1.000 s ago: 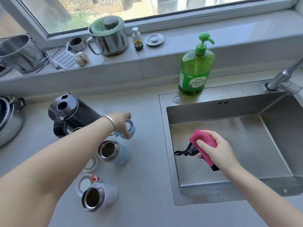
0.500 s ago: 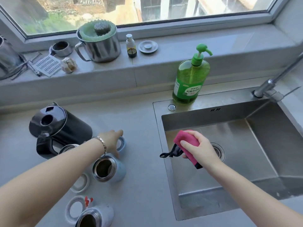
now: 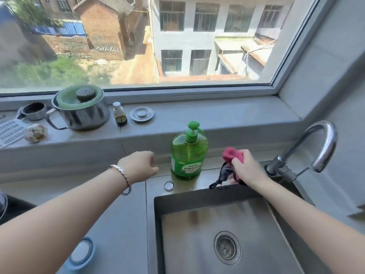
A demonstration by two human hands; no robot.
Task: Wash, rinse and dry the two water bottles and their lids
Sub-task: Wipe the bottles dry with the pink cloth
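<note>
The right hand (image 3: 246, 169) was raised over the back rim of the sink (image 3: 197, 196), fingers and thumb pinched around a folded pink cloth (image 3: 231, 155), with a dark strap dangling under the palm. It sat just right of the green soap bottle (image 3: 188, 155), which stood upright on the ledge behind the sink, and left of the tap (image 3: 320, 143). The left hand (image 3: 138, 166) hung near the other side of the soap bottle, not touching it, its fingers loosely curled with nothing in them that could be seen.

Of the things to be washed, only one lid (image 3: 82, 252) showed, a pale blue ring lying flat on the counter (image 3: 122, 224) at the lower left, well apart from both hands. The bottles were out of view, as was the second lid. The sink looked dry, so washing had probably not begun and soaping the cloth seemed the step in hand.

The lid looked small, light and rigid. It was best taken by its rim between thumb and fingers, and it would likely turn slippery once soapy, so a firm pinch over the sink would be safer than a loose one. The soap bottle looked nearly full and fairly heavy, so it should stay put if the pump top were pressed straight down, with the soft cloth held under the spout
</note>
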